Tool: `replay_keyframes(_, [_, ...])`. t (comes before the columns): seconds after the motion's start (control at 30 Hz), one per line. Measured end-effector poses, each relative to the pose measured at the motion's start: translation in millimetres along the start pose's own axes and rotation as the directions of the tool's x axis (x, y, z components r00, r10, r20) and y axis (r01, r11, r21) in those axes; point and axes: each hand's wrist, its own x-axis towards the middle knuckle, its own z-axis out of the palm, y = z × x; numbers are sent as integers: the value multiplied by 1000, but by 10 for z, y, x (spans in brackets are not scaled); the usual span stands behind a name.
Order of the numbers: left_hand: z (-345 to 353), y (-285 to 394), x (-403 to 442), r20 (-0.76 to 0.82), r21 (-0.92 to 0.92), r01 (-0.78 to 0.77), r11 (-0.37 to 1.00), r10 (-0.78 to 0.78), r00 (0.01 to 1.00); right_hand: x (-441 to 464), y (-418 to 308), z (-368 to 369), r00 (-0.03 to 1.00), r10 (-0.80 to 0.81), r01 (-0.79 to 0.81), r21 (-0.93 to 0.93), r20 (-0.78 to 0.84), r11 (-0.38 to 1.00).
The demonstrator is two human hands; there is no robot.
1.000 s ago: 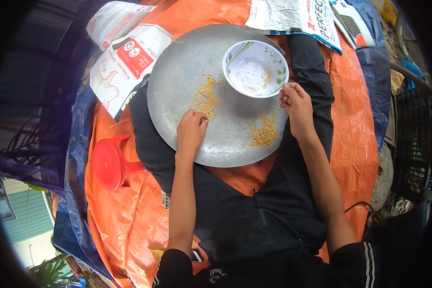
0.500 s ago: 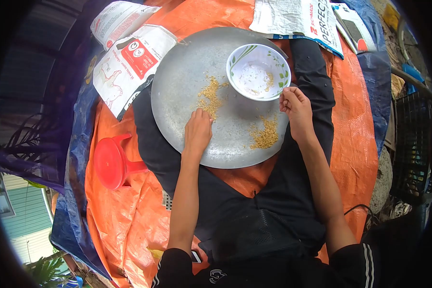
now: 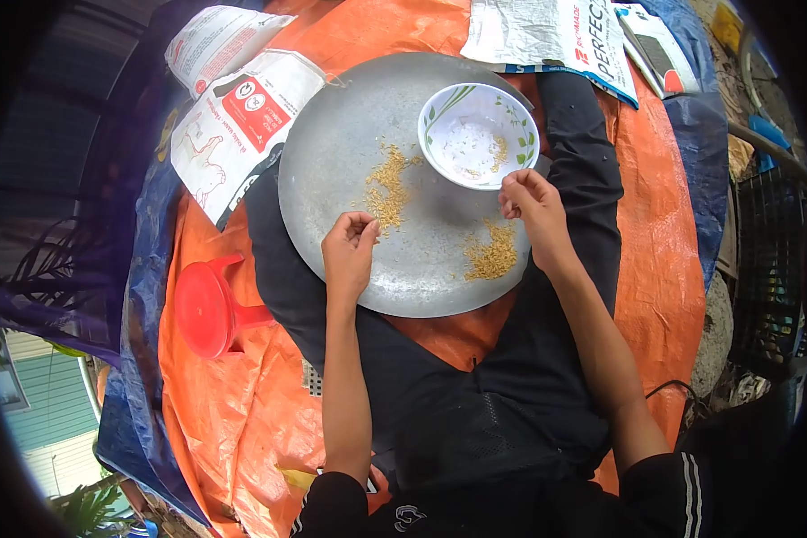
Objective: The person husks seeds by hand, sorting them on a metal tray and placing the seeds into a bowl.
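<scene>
A round grey metal tray (image 3: 332, 134) lies across the legs. On its left side is a loose patch of golden husk-like grains (image 3: 387, 193), and a second pile of grains (image 3: 493, 255) is near its lower right edge. A white bowl (image 3: 477, 108) with green leaf patterns is at the tray's upper right, with pale bits and some golden grains inside. My left hand (image 3: 348, 258) is beside the left patch, fingers curled into a pinch. Just below the bowl's rim, my right hand (image 3: 540, 215) has its fingertips pressed together. Anything between either hand's fingertips is too small to make out.
An orange tarp (image 3: 233, 421) covers the ground over a blue one (image 3: 143, 332). To the left is a red plastic stool (image 3: 204, 309). Printed sacks lie at the upper left (image 3: 229, 134) and upper right (image 3: 547, 31). A dark crate (image 3: 767, 269) stands far right.
My left hand has drawn back slightly left and down from the left grain patch. My right hand has moved a little left and down along the bowl's lower right side.
</scene>
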Motion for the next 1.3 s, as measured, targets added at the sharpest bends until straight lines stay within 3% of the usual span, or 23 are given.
replay_keyframes(0.07, [0, -17, -32, -14, -90, 3, 996, -4, 1000, -37, 8, 67, 998, -3, 8, -62, 70, 998])
replay_keyframes(0.17, [-36, -33, -3, -68, 70, -33, 997, 38, 997, -53, 39, 130, 993, 16, 0, -134, 114, 991])
replay_keyframes(0.23, [-69, 34, 36, -138, 308, -63, 949, 110, 984, -50, 39, 157, 991, 28, -10, -137, 129, 990])
replay_keyframes(0.43, [-77, -28, 99, -168, 403, -79, 912, 159, 973, -43, 44, 144, 989, 26, -1, -176, 144, 984])
replay_keyframes(0.87, [-94, -86, 83, -163, 339, -25, 940, 85, 983, -71, 74, 162, 984, -24, 79, -306, 178, 949])
replay_keyframes(0.93, [-84, -50, 57, -96, 134, -7, 991, 20, 995, -63, 142, 157, 983, -39, 101, -347, 181, 933])
replay_keyframes(0.97, [-66, -38, 31, -92, 133, -8, 991, 21, 996, -66, 169, 157, 981, -51, 121, -386, 187, 914])
replay_keyframes(1.03, [23, 68, -51, 37, -168, -24, 985, 31, 999, -148, 74, 249, 972, -66, 160, -429, 225, 889])
replay_keyframes(1.2, [278, 269, -253, 201, -319, 22, 947, 45, 979, -243, 108, 409, 893, -139, 342, -442, 429, 829])
replay_keyframes(1.3, [387, 283, -325, 378, -340, 96, 936, 42, 925, -269, 159, 445, 870, -116, 342, -416, 480, 842])
